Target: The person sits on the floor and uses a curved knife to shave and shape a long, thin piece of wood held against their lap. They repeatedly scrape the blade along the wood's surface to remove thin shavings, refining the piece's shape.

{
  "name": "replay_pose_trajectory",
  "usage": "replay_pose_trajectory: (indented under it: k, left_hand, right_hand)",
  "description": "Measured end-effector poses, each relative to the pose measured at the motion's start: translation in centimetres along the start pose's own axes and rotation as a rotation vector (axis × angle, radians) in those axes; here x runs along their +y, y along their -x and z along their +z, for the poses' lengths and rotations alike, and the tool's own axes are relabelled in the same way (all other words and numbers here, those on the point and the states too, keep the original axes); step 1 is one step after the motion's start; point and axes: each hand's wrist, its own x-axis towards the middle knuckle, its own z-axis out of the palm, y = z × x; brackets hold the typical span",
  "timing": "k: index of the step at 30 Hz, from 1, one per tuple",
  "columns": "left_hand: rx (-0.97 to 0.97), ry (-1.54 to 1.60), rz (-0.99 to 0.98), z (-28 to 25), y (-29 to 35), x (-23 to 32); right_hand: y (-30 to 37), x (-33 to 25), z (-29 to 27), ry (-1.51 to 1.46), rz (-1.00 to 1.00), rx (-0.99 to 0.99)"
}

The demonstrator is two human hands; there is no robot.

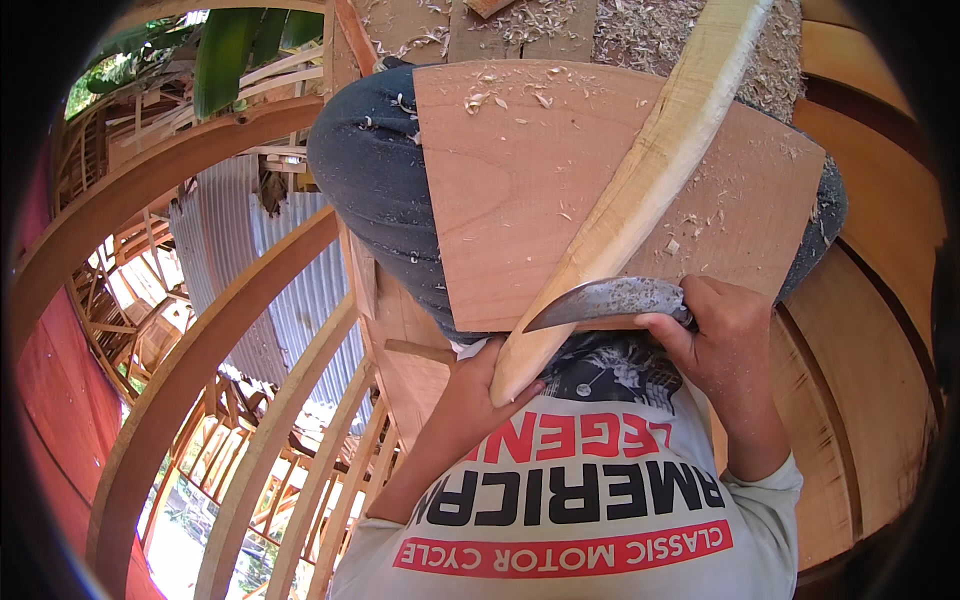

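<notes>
A long, slightly curved piece of pale wood [640, 185] slants across my lap, from the far right down to my body. My left hand [466, 392] is closed round its near end, close to my shirt. In my right hand [728, 330] is a curved knife [615, 300] with a dark, stained blade, gripped by its handle. The blade lies across the wood a little above my left hand, its tip pointing left; whether the edge touches the wood I cannot tell. Beneath the wood a flat, tapering board [530, 180] rests over my legs.
Curled wood shavings [690, 40] lie beyond my knees, with a few on the board. To the left, curved wooden ribs [200, 375] rise with gaps between them, and corrugated metal sheets [290, 270] show behind. Curved planks [860, 370] line the right side.
</notes>
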Motion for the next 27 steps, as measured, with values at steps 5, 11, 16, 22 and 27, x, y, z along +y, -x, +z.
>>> replay_pose_trajectory:
  k: [5, 11, 16, 22, 27]
  left_hand:
    - [-0.032, 0.059, 0.025, -0.4, -0.2, 0.0]
    - [-0.093, 0.103, -0.03, -0.8, -0.1, 0.5]
    - [-0.093, 0.211, 0.005, -0.6, -0.3, 0.1]
    - [-0.087, 0.222, 0.019, -0.7, -0.5, 0.4]
    - [-0.085, 0.15, 0.075, -0.6, 0.0, -1.1]
  right_hand:
    - [-0.7, 0.6, 0.3, 0.088, -0.077, 0.082]
    - [-1.5, 1.4, -0.3, 0.151, -0.115, 0.143]
    - [-2.4, 1.4, -0.8, 0.235, -0.167, 0.196]
    - [-2.8, 2.4, -1.0, 0.278, -0.077, 0.244]
    - [-4.7, 9.7, -6.4, 0.02, 0.689, 0.562]
